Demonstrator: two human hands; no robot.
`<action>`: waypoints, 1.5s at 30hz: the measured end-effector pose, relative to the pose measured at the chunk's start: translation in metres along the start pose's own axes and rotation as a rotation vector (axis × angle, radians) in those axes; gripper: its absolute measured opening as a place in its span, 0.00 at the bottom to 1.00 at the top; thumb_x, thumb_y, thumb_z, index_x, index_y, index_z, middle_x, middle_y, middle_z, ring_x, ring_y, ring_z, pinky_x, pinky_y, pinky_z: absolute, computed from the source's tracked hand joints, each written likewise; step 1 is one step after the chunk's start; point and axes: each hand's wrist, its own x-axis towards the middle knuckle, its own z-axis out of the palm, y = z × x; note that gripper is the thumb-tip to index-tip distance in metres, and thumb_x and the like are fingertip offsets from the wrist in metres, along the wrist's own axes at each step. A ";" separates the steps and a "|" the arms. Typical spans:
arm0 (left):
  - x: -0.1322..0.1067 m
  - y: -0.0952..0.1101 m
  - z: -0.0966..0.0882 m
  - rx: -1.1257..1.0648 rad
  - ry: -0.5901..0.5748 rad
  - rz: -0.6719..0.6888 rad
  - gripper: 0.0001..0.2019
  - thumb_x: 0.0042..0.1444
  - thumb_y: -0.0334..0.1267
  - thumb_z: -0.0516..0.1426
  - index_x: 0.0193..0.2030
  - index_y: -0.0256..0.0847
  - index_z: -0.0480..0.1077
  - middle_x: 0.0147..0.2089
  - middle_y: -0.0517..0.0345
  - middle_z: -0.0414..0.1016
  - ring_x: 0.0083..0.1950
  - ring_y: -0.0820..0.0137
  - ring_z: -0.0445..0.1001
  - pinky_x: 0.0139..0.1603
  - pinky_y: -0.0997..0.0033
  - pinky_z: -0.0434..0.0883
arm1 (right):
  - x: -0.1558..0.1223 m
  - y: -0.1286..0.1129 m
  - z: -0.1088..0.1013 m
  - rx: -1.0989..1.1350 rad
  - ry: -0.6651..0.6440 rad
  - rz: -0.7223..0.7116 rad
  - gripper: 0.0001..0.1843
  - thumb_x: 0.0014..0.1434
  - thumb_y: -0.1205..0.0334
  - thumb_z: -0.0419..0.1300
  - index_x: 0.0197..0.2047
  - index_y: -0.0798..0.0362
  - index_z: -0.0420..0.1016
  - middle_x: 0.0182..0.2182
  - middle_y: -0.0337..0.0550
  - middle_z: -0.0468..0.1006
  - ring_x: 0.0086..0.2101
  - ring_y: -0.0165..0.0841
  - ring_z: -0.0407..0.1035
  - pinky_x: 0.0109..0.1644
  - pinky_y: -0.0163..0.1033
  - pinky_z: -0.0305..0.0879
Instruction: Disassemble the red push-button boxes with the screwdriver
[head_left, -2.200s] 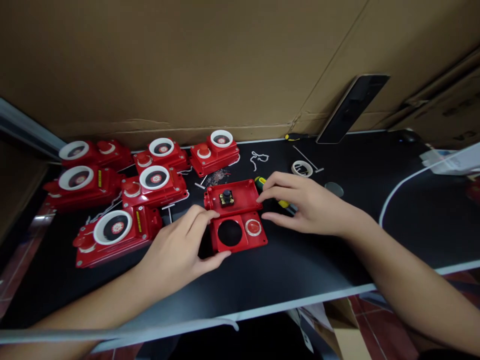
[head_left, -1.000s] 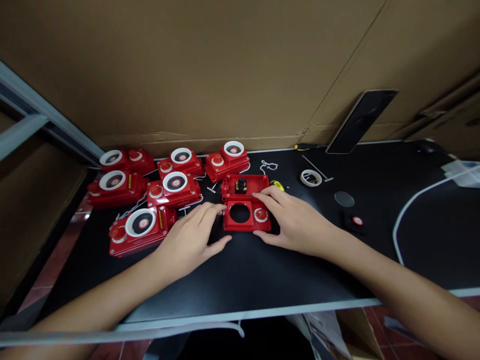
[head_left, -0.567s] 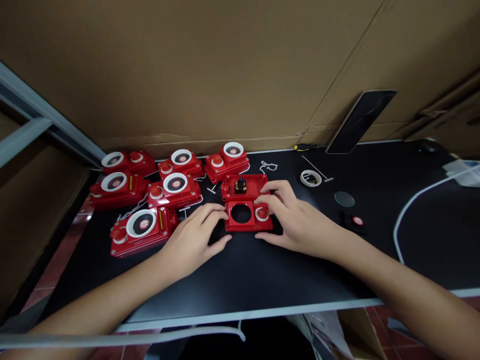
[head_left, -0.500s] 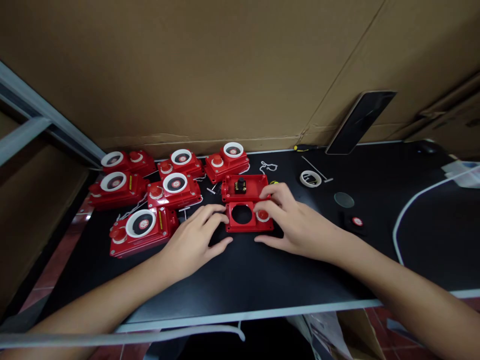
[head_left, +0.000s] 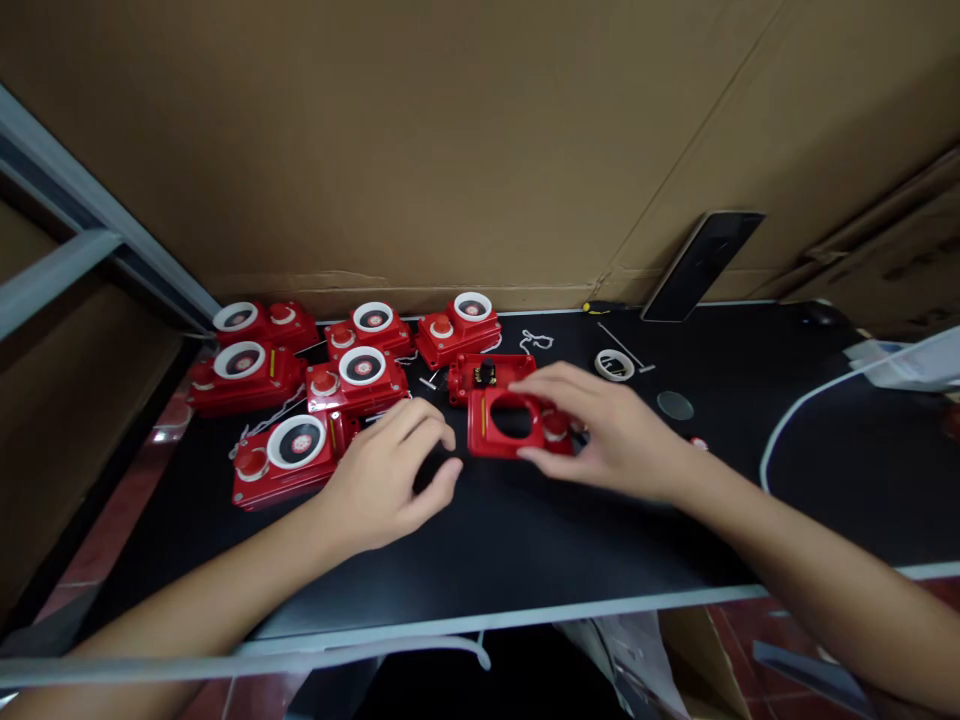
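Note:
My right hand (head_left: 611, 435) grips a red cover plate (head_left: 504, 425) with a round hole and a red button, tilted up off the black table (head_left: 570, 540). Behind it lies the open red box base (head_left: 487, 372) with a black switch part inside. My left hand (head_left: 390, 475) rests just left of the cover, its fingers curled loosely and holding nothing that I can see.
Several closed red boxes with white-ringed dials (head_left: 300, 445) are grouped at the left. A white ring (head_left: 613, 364), a thin metal rod (head_left: 626, 350), a grey disc (head_left: 675, 404) and a phone (head_left: 701, 265) leaning on the cardboard wall lie to the right.
My right hand has closed on the cover plate, lifted it off the table and shifted it right. My left hand has let go of the cover's left edge.

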 end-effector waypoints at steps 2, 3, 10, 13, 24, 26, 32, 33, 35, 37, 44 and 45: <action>0.002 0.001 -0.008 -0.013 0.082 -0.019 0.09 0.76 0.35 0.51 0.44 0.42 0.71 0.43 0.52 0.76 0.45 0.62 0.77 0.49 0.60 0.76 | 0.016 0.009 -0.008 -0.102 0.100 -0.010 0.26 0.70 0.53 0.69 0.67 0.51 0.76 0.59 0.57 0.84 0.50 0.46 0.84 0.50 0.49 0.85; 0.003 0.001 -0.010 -0.009 0.098 -0.025 0.10 0.76 0.34 0.50 0.43 0.42 0.70 0.42 0.53 0.76 0.44 0.62 0.77 0.48 0.61 0.75 | 0.024 0.014 -0.008 -0.154 0.120 -0.008 0.27 0.70 0.52 0.69 0.68 0.52 0.76 0.60 0.58 0.84 0.50 0.48 0.84 0.50 0.51 0.84; 0.001 0.002 0.004 0.058 0.000 0.072 0.14 0.76 0.33 0.50 0.37 0.43 0.70 0.34 0.58 0.75 0.34 0.67 0.73 0.38 0.65 0.71 | 0.058 0.048 0.008 -0.115 -0.152 0.025 0.27 0.71 0.51 0.67 0.67 0.56 0.79 0.60 0.59 0.85 0.50 0.48 0.85 0.55 0.53 0.81; -0.002 0.004 0.009 0.151 -0.028 0.169 0.15 0.76 0.32 0.49 0.36 0.42 0.71 0.33 0.59 0.74 0.33 0.67 0.72 0.36 0.65 0.70 | 0.059 0.049 0.005 -0.130 -0.169 0.012 0.27 0.70 0.51 0.68 0.67 0.55 0.79 0.59 0.57 0.86 0.51 0.47 0.84 0.56 0.51 0.80; 0.001 0.022 -0.043 0.407 -0.064 0.258 0.14 0.70 0.29 0.52 0.32 0.43 0.69 0.29 0.60 0.71 0.30 0.66 0.70 0.32 0.62 0.66 | 0.059 0.035 -0.003 -0.341 -0.208 0.062 0.32 0.74 0.47 0.64 0.71 0.60 0.73 0.65 0.63 0.81 0.54 0.55 0.83 0.58 0.57 0.80; -0.011 0.033 -0.076 0.466 -0.064 0.108 0.14 0.73 0.31 0.51 0.34 0.44 0.68 0.32 0.58 0.73 0.32 0.65 0.72 0.35 0.61 0.68 | 0.049 0.032 -0.011 -0.407 -0.138 0.079 0.31 0.76 0.46 0.61 0.70 0.61 0.74 0.63 0.63 0.81 0.52 0.54 0.83 0.55 0.56 0.80; -0.085 0.011 -0.116 0.624 0.086 -0.303 0.18 0.78 0.51 0.52 0.62 0.40 0.69 0.58 0.38 0.78 0.60 0.40 0.77 0.60 0.36 0.77 | -0.014 0.024 -0.031 -0.573 -0.088 0.095 0.22 0.80 0.46 0.52 0.44 0.53 0.77 0.40 0.47 0.81 0.31 0.42 0.78 0.35 0.47 0.69; -0.096 -0.001 -0.112 0.608 0.058 -0.348 0.24 0.78 0.54 0.52 0.68 0.38 0.66 0.65 0.34 0.75 0.67 0.36 0.75 0.66 0.31 0.75 | -0.025 0.024 -0.031 -0.575 -0.107 0.093 0.23 0.81 0.46 0.50 0.42 0.51 0.76 0.37 0.45 0.80 0.29 0.41 0.77 0.33 0.46 0.67; -0.113 -0.027 -0.102 0.543 -0.019 -0.423 0.34 0.76 0.61 0.53 0.76 0.37 0.61 0.72 0.32 0.73 0.74 0.35 0.71 0.72 0.29 0.72 | -0.041 0.022 -0.027 -0.575 -0.144 0.115 0.24 0.81 0.45 0.49 0.40 0.50 0.75 0.34 0.42 0.78 0.27 0.41 0.77 0.32 0.45 0.63; -0.120 -0.048 -0.092 0.464 -0.056 -0.470 0.40 0.73 0.67 0.54 0.77 0.36 0.61 0.73 0.31 0.73 0.74 0.36 0.73 0.74 0.31 0.72 | -0.049 0.019 -0.021 -0.570 -0.215 0.196 0.23 0.80 0.43 0.52 0.40 0.50 0.74 0.35 0.43 0.79 0.28 0.42 0.78 0.31 0.44 0.60; -0.112 -0.051 -0.090 0.253 -0.041 -0.513 0.38 0.66 0.72 0.61 0.66 0.39 0.73 0.63 0.38 0.82 0.61 0.43 0.83 0.68 0.41 0.78 | -0.038 0.005 -0.006 -0.520 -0.487 0.577 0.13 0.76 0.50 0.61 0.44 0.51 0.69 0.38 0.48 0.83 0.32 0.45 0.81 0.31 0.41 0.54; -0.112 -0.050 -0.091 0.253 -0.046 -0.511 0.38 0.66 0.72 0.62 0.65 0.40 0.73 0.62 0.39 0.82 0.59 0.44 0.84 0.67 0.43 0.79 | -0.038 0.005 -0.005 -0.504 -0.489 0.598 0.12 0.76 0.51 0.61 0.45 0.51 0.69 0.38 0.48 0.84 0.32 0.45 0.81 0.31 0.41 0.53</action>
